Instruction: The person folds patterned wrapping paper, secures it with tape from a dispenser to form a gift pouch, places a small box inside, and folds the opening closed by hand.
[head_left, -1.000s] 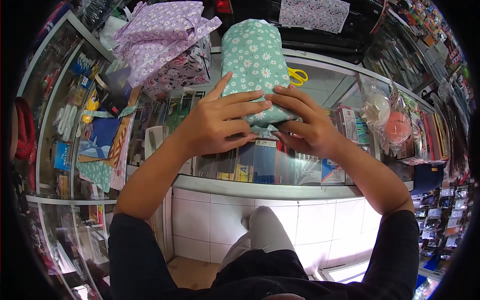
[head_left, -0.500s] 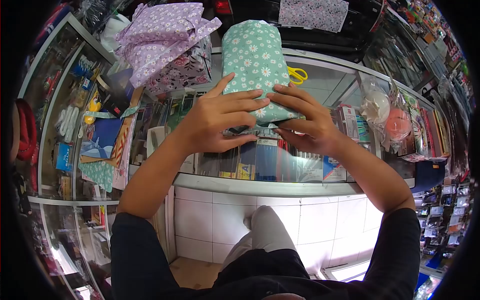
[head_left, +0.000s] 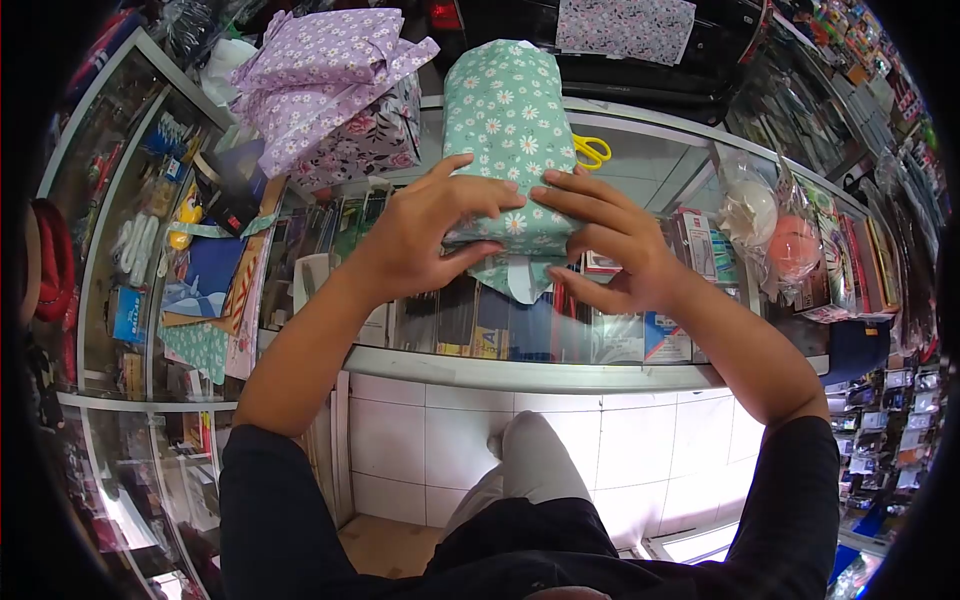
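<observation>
- In the head view, I see the green daisy-print parcel lying on the glass counter, its near end between my two hands
- My left hand rests on the parcel's left near corner; whether it pinches the paper, I cannot tell
- My right hand is open, fingertips on top, thumb beside the loose flap; the two hands are apart, fingertips near each other
- I judge that the end paper is being worked; handling this flap calls for light fingers and a steady parcel
- Under the glass, I read a letter "A" on a yellow label; the blue pack carries white letters too small for me
</observation>
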